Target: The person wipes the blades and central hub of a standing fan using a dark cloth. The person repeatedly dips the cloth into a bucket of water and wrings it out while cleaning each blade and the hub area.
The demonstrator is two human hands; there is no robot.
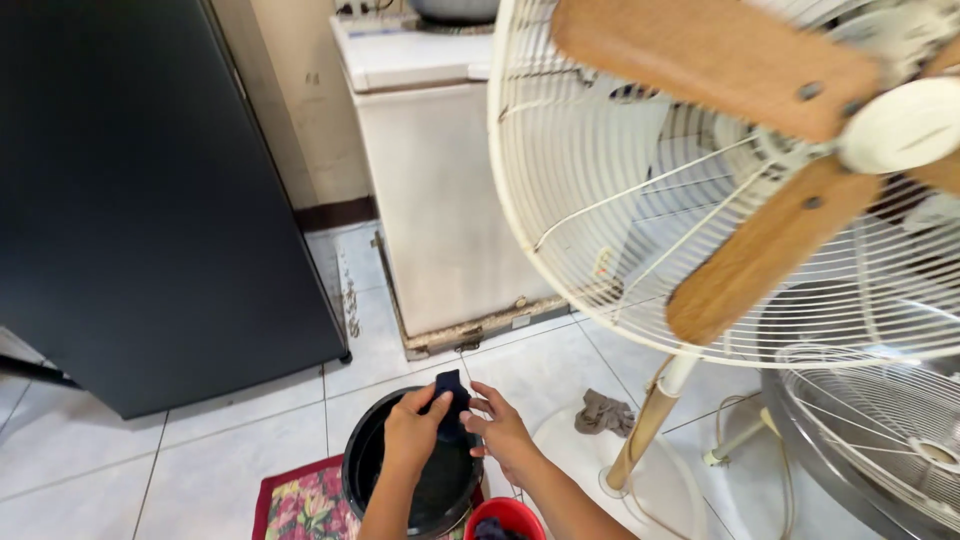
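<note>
Bottom centre of frame: left hand & right hand both pinch a small dark-blue cloth, held above a round black plastic bucket. Large cream wire-caged fan w/ dusty brown blades fills upper right; grey rag on tiled floor nearby.

- I count two hands, my left hand and right hand.
- One dark cloth.
- One black bucket.
- One red container, cut off by the frame.
- One standing fan with three wooden blades, as far as I can make out.
- One loose fan grille.
- One grey rag.
- One floral mat.
- One white chest freezer.
- One black cabinet.
</note>
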